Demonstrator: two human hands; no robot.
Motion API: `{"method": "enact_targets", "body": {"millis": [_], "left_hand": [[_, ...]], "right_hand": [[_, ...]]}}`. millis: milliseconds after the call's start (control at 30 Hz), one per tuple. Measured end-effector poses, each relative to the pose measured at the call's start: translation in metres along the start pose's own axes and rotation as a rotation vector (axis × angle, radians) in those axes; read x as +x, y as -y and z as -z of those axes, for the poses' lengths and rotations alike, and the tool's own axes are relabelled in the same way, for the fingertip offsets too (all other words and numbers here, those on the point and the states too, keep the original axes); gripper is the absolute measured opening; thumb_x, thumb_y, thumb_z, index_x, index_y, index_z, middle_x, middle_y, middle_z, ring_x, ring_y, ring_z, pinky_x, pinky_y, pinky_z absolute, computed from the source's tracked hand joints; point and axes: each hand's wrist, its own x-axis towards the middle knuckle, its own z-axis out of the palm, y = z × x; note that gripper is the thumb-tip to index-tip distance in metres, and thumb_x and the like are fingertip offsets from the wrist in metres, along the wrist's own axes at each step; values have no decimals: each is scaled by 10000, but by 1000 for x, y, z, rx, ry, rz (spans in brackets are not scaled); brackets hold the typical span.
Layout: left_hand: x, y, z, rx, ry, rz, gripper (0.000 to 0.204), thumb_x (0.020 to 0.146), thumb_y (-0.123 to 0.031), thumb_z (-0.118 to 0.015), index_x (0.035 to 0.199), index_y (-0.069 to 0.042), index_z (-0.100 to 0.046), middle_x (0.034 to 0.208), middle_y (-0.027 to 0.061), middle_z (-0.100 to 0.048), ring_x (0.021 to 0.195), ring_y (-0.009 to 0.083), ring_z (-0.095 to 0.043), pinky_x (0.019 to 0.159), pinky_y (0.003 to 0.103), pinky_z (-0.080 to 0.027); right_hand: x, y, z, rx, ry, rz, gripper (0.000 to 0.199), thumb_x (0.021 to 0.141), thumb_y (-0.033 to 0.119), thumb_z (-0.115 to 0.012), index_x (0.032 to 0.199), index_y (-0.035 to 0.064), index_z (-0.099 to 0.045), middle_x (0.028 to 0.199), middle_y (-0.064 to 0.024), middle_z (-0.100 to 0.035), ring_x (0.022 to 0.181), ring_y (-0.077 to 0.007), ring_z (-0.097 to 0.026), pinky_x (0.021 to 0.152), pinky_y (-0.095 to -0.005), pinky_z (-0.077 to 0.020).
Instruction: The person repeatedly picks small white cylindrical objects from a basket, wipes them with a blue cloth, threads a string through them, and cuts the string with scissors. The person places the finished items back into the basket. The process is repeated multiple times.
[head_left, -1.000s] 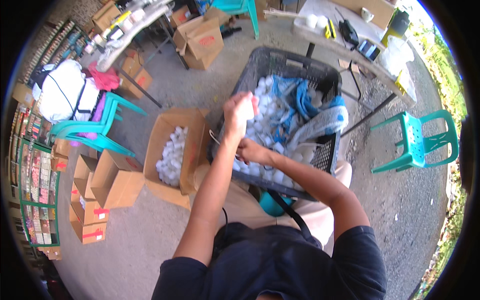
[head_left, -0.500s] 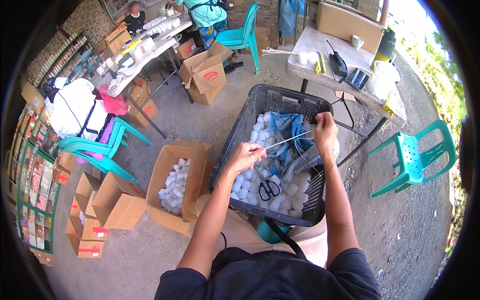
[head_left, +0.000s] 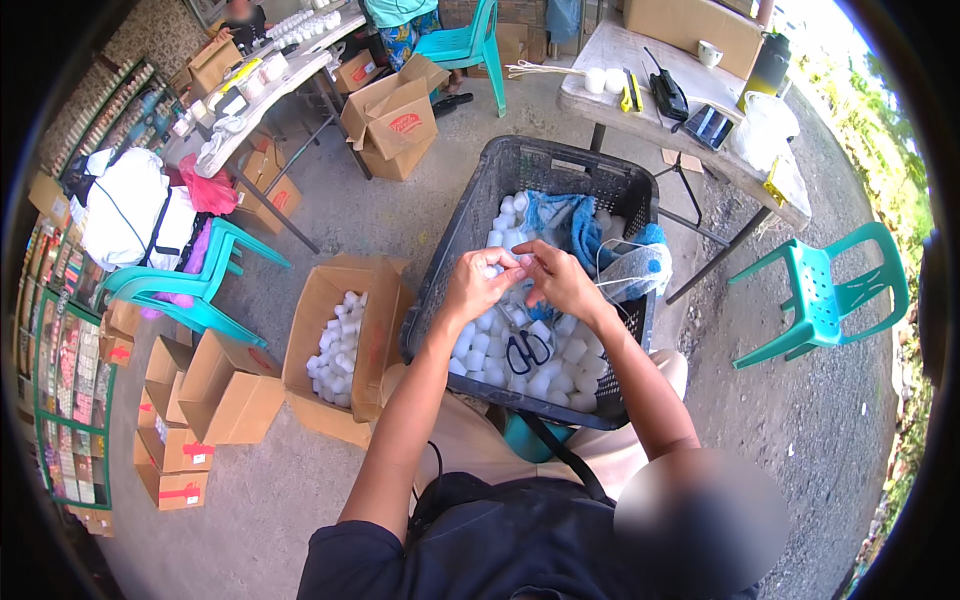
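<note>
My left hand (head_left: 478, 287) and my right hand (head_left: 563, 280) meet above a black plastic crate (head_left: 415, 300). The left fingers are closed on a small white cylinder, partly hidden by the fingertips. The right thumb and fingers are pinched against it; whether they hold the thin white string is hidden. Below, the crate holds many short white cylinders (head_left: 478, 342) that look like candles. Dark-handled scissors (head_left: 527, 352) lie on them. A blue cloth (head_left: 565, 220) and a pale mesh cloth with blue patches (head_left: 640, 268) lie at the far and right sides, with thin string looping near them.
To the left stands a cardboard box (head_left: 300, 385) with more white cylinders, beside other open boxes (head_left: 230, 390). A table (head_left: 610, 55) at the upper right carries a radio (head_left: 665, 92) and a phone (head_left: 710, 127). A teal chair (head_left: 815, 290) stands right; people are at a far table.
The hands have come together; before, they were apart with a thin white string stretched between them. The left now has a white cylinder at its fingertips. The whole view has shifted slightly.
</note>
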Motion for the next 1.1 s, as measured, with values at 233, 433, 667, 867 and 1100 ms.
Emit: {"method": "enact_targets", "body": {"millis": [233, 433, 667, 867, 1100], "left_hand": [[-4, -2, 0, -243, -40, 326, 158, 900, -151, -638, 795, -34, -624, 662, 4, -592, 532, 50, -507, 454, 211, -403], [0, -15, -6, -336, 52, 445, 270, 959, -216, -542, 753, -46, -578, 640, 6, -574, 498, 59, -498, 441, 222, -401], [0, 3, 4, -1443, 94, 733, 233, 988, -275, -468, 1052, -66, -548, 1102, 130, -587, 1033, 220, -594, 836, 342, -516], [4, -4, 1, -1215, -76, 633, 256, 936, -72, -541, 1182, -50, -476, 1212, 180, -551, 1132, 287, -577, 925, 438, -515], [1, -8, -9, -528, -31, 322, 481, 672, 10, -823, 1084, -11, -574, 1005, 50, -603, 925, 119, -595, 807, 264, -510]], "right_hand": [[3, -24, -14, 43, -257, 190, 124, 876, 116, -642, 923, 4, -620, 670, -46, -548, 579, -99, -461, 543, -287, -404], [-2, -21, -12, -43, -366, 297, 88, 843, 85, -657, 875, 8, -630, 649, -69, -553, 561, -131, -484, 538, -287, -407], [-7, -13, -11, 48, -404, 236, 86, 867, 49, -613, 883, -31, -586, 739, -108, -654, 640, -118, -606, 575, -277, -469], [-11, -13, -3, 145, -399, 234, 60, 911, 55, -588, 912, -5, -580, 731, -18, -603, 604, -57, -539, 527, -215, -429], [-19, -4, 9, -214, -480, 462, 113, 806, 41, -660, 908, 26, -614, 792, -61, -582, 662, -153, -525, 600, -273, -431]]}}
